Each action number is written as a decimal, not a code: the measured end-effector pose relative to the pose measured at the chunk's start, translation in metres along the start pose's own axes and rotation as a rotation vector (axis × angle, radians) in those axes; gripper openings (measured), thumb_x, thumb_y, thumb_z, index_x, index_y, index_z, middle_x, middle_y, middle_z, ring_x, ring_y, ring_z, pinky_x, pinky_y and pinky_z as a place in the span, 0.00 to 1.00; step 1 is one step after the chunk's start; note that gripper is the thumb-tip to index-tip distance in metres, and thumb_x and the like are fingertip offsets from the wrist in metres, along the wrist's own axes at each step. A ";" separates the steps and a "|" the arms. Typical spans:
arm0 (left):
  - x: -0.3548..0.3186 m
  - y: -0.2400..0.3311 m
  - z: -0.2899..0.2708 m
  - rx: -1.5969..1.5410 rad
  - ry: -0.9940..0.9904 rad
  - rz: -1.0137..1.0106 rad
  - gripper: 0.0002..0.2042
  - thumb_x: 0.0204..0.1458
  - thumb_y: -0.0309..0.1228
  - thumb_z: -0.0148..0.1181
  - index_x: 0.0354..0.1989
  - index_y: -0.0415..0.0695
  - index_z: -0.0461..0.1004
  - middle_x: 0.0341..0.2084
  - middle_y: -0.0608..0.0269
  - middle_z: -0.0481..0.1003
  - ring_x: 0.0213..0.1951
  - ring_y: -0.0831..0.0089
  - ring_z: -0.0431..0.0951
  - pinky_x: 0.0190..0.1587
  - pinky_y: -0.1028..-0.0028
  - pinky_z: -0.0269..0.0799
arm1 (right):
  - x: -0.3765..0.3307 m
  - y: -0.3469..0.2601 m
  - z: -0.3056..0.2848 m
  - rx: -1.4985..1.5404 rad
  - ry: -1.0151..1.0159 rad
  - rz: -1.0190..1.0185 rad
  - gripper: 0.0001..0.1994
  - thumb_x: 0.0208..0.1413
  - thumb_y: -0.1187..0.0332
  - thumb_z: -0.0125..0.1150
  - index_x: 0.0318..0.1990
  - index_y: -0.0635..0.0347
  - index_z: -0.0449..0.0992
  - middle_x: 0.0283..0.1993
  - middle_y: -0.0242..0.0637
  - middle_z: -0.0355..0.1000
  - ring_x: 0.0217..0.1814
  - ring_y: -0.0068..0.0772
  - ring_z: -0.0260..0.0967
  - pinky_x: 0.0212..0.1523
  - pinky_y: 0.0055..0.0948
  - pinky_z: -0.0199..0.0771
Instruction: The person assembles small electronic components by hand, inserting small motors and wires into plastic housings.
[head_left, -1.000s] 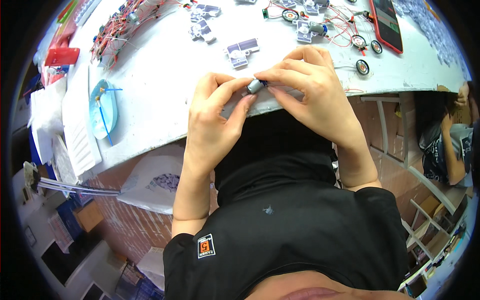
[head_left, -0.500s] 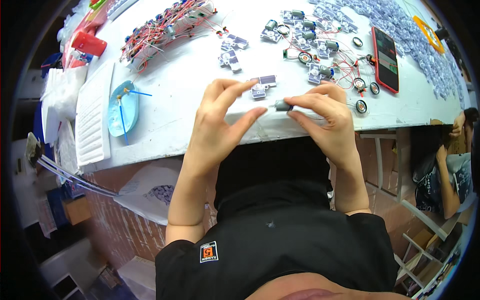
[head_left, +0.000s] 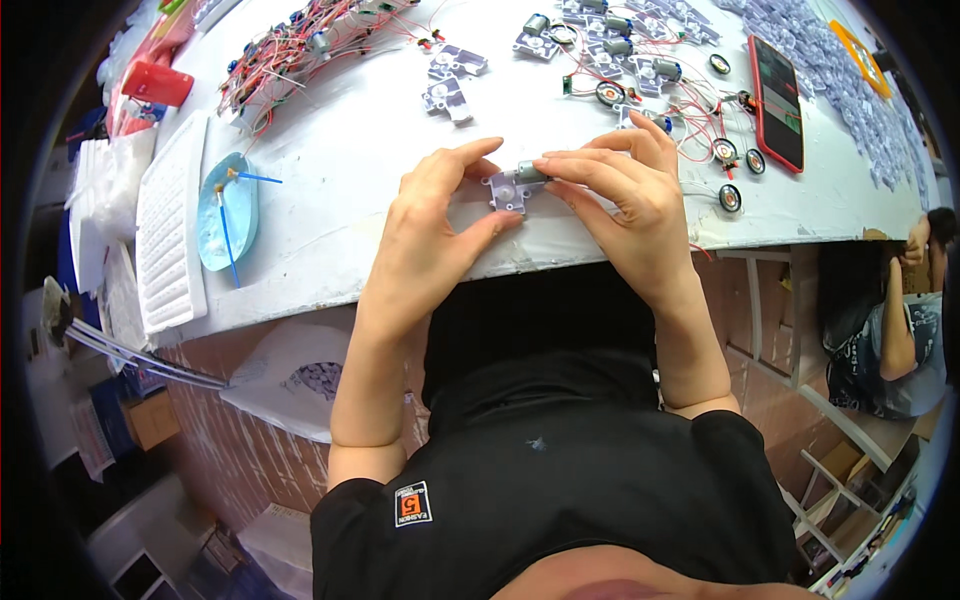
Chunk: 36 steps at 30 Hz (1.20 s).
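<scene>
My right hand (head_left: 625,195) pinches a small silver motor (head_left: 528,172) between thumb and fingers. The motor sits at the upper right part of a clear plastic housing (head_left: 508,194) on the table; I cannot tell whether it is fully seated. Around the housing's left side curls my left hand (head_left: 428,215), its thumb at the lower edge and a finger near the upper edge, loosely steadying it. Farther off lie two more clear housings (head_left: 446,98), and at the back right several housings with motors (head_left: 617,47) are wired to small round speakers (head_left: 729,197).
A red-edged phone (head_left: 778,105) lies at the right, before a heap of clear plastic parts (head_left: 850,90). Bundled wired assemblies (head_left: 300,50) fill the back left. Nearer stand a blue dish (head_left: 210,235) with thin blue sticks and a white ribbed tray (head_left: 165,240). Another person (head_left: 890,330) sits far right.
My right hand has brought the motor left and slightly up onto the housing. The housing now lies nearer, between my hands, with my left thumb against it.
</scene>
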<state>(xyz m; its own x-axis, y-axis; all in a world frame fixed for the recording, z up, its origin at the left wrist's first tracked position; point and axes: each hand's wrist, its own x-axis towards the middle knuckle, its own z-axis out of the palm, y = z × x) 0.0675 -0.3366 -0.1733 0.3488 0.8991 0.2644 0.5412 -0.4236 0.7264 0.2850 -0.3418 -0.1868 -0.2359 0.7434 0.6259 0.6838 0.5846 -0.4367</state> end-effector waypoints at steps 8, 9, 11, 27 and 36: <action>-0.001 -0.008 0.001 -0.081 0.009 0.026 0.30 0.44 0.26 0.75 0.60 0.45 0.73 0.42 0.58 0.79 0.47 0.62 0.78 0.57 0.65 0.66 | 0.001 -0.002 0.002 -0.082 -0.068 -0.040 0.10 0.49 0.68 0.73 0.40 0.44 0.85 0.43 0.21 0.82 0.50 0.29 0.73 0.69 0.53 0.58; -0.002 -0.008 0.001 -0.084 0.015 0.024 0.30 0.44 0.26 0.75 0.60 0.45 0.73 0.42 0.58 0.79 0.47 0.62 0.78 0.57 0.65 0.66 | 0.002 -0.002 0.002 -0.127 -0.070 -0.055 0.09 0.49 0.68 0.72 0.39 0.45 0.85 0.45 0.21 0.82 0.51 0.30 0.73 0.69 0.53 0.59; -0.003 -0.008 0.000 -0.065 0.015 0.031 0.30 0.45 0.27 0.75 0.60 0.44 0.73 0.42 0.58 0.79 0.47 0.63 0.78 0.57 0.66 0.66 | 0.003 -0.005 0.000 -0.144 -0.084 -0.061 0.08 0.50 0.67 0.72 0.39 0.45 0.85 0.47 0.22 0.81 0.53 0.32 0.73 0.69 0.53 0.59; -0.006 -0.003 0.002 -0.126 0.052 0.015 0.31 0.46 0.20 0.72 0.63 0.40 0.72 0.49 0.54 0.77 0.54 0.65 0.78 0.58 0.68 0.72 | -0.003 -0.010 0.000 -0.105 -0.067 -0.058 0.08 0.51 0.70 0.70 0.39 0.52 0.83 0.45 0.24 0.82 0.51 0.32 0.74 0.66 0.49 0.64; -0.010 -0.015 0.004 -0.395 0.205 -0.126 0.26 0.53 0.19 0.67 0.63 0.41 0.73 0.47 0.54 0.79 0.52 0.67 0.79 0.57 0.68 0.72 | -0.002 -0.015 0.000 0.006 -0.024 0.107 0.05 0.52 0.72 0.69 0.37 0.54 0.82 0.42 0.29 0.82 0.44 0.35 0.76 0.42 0.34 0.78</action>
<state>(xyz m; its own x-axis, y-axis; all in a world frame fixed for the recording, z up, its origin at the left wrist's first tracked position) 0.0589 -0.3402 -0.1894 0.1189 0.9610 0.2496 0.2230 -0.2708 0.9364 0.2751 -0.3516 -0.1819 -0.1782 0.8095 0.5594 0.7021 0.5029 -0.5041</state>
